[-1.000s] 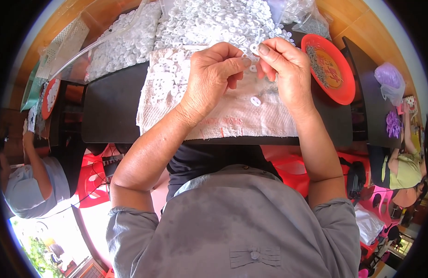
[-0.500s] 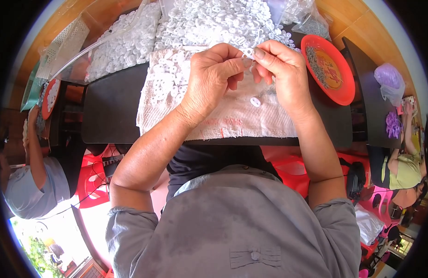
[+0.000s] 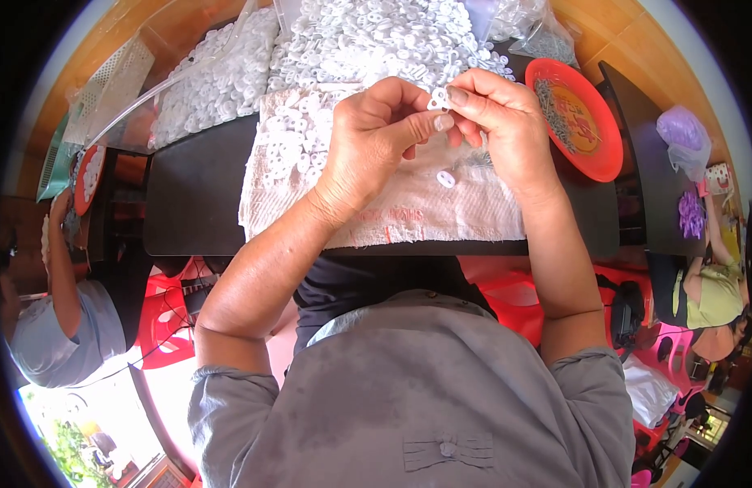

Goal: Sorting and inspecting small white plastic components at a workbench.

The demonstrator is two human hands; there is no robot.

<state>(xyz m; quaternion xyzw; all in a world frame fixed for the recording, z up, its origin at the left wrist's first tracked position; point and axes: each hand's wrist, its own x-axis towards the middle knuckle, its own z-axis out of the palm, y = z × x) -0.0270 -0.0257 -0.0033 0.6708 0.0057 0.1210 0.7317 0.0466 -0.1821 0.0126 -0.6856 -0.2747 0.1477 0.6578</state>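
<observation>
Small pieces (image 3: 368,41): white. Cloth (image 3: 465,215): off-white, ribbed weave, red printed marks. Table (image 3: 197,187): black. Dish (image 3: 608,150): red, with yellow-orange centre bearing a red motif. Shirt (image 3: 376,382): grey with darker patches.

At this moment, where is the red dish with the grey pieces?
In the head view, the red dish lies at upper right, just to the right of the person's right hand and the pale cloth.

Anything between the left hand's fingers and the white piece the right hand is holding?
Nothing visible. The white piece is at the tip of the right hand's thumb; the left hand's thumb tip is close below. Can't tell if they touch.
</observation>
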